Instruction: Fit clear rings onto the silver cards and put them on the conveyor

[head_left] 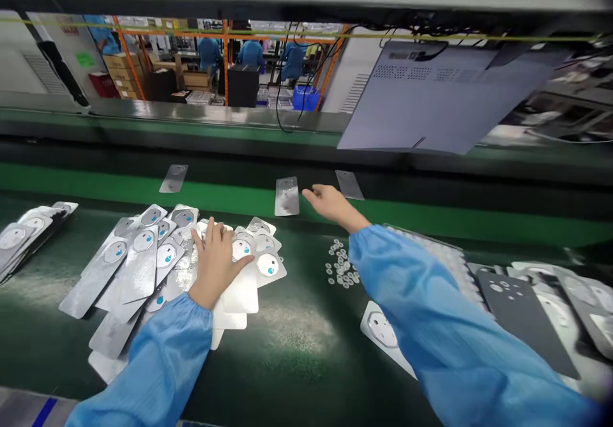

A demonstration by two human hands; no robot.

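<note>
**Station check: left hand on the plate pile, right hand at the belt**

Your left hand [216,262] lies flat on the fanned pile of silver plates [143,267] on the dark green bench [287,363]. Its fingers are spread and relaxed, pressing on the top pieces and gripping nothing. Each plate in the pile carries a white round disc with a blue mark.

Your right hand [330,205] is stretched forward over the green conveyor belt [86,187], fingers extended and released. It sits just beside a single silver plate [287,196] lying on the belt; motion blur leaves it unclear whether the fingertips touch that plate. Two more single plates lie on the belt, one to the left [173,178] and one behind the hand [349,184].

A scatter of small white rings [341,269] sits on the bench under your right sleeve [431,312]. A black perforated panel [522,315] lies to the right, and a second stack of plates [29,232] at far left.
</note>
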